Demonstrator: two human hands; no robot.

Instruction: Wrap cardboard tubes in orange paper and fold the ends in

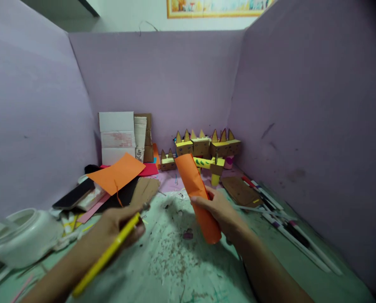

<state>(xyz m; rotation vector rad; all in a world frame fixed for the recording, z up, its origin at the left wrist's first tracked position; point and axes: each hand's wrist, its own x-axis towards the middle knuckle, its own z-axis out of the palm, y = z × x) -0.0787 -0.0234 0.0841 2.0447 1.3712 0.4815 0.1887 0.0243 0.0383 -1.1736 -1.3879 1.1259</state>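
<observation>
My right hand is wrapped round an orange paper tube, thumb across its near side. The tube tilts, its upper end leaning left, above the green tabletop. To the left, my left hand is closed on a long yellow stick; a small greyish piece shows by the fingertips, too blurred to name. Beyond the left hand lies a flat orange paper sheet on a pile. Past the tube stand small cardboard boxes with pointed ear-like pieces, and a yellow paper figure with a cardboard part.
Purple panels wall three sides. At left are a white pot, a black phone-like slab and folded cardboard. Several marker pens and a brown cardboard piece lie at right. Scraps litter the green surface.
</observation>
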